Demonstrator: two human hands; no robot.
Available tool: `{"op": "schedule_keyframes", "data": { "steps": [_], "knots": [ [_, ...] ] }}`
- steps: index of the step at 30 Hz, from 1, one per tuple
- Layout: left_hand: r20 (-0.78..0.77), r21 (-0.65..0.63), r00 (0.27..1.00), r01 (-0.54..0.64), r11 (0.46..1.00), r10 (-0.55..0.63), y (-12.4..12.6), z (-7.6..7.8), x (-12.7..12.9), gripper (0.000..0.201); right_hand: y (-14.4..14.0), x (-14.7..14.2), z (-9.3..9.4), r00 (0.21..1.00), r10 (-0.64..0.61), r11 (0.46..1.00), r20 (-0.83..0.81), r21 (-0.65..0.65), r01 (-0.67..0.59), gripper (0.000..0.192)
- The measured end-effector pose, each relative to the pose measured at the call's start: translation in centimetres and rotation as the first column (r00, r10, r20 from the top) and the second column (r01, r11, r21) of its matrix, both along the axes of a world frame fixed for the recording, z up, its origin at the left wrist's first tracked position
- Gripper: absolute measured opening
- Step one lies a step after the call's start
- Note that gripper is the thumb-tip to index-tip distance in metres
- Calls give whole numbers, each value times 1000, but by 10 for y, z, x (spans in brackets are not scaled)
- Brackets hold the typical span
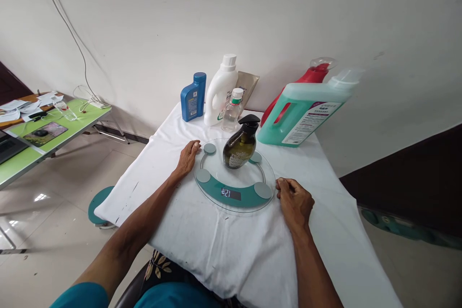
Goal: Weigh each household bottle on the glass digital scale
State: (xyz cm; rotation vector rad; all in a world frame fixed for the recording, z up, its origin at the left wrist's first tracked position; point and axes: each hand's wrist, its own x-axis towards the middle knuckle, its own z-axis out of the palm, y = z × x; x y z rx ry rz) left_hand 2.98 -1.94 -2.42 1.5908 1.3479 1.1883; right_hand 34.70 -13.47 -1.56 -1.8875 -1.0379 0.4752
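Observation:
A round glass scale (216, 180) with a teal band and a lit display lies on the white cloth. A dark olive pump bottle (240, 144) with a black pump stands on its far half. My left hand (187, 156) rests on the cloth at the scale's left rim, fingers loosely curled, holding nothing. At the scale's right rim my right hand (294, 199) lies on the cloth with fingers curled under, nothing in it.
Behind the scale stand a blue bottle (194, 96), a white jug (221, 89), a small clear bottle (233, 108), a large teal jug (306, 113) and a red jug (306, 77). A green table (72, 127) with papers stands left. A teal stool (99, 202) sits below the table's left edge.

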Motion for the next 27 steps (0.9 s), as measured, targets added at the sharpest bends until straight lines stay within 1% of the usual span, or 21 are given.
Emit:
{"op": "schedule_keyframes", "data": {
  "steps": [5,11,18,22,24,26,27],
  "knots": [
    [-13,2,1000,-1,1000,1,-1,1,0,65,0,1,-1,1000,-2,1000,-6,-9,2,42],
    [-13,7,1000,-3,1000,3,-1,0,-1,63,1,1,-3,1000,-8,1000,-7,-7,8,42],
    [4,15,1000,-7,1000,7,1,-3,0,65,1,1,-2,1000,3,1000,-1,10,-3,42],
    [29,0,999,-19,1000,19,2,-4,-1,72,0,0,-3,1000,5,1000,3,17,-5,42],
    [39,51,998,-57,997,55,0,1,-1,78,1,1,-3,1000,2,1000,2,17,-2,41],
    [50,150,996,-78,986,72,-5,11,3,84,1,1,-4,1000,2,1000,-1,19,-2,41],
    [52,203,997,-63,977,53,-7,19,7,86,1,2,-4,1000,3,1000,-3,20,-3,41]
  ]
}}
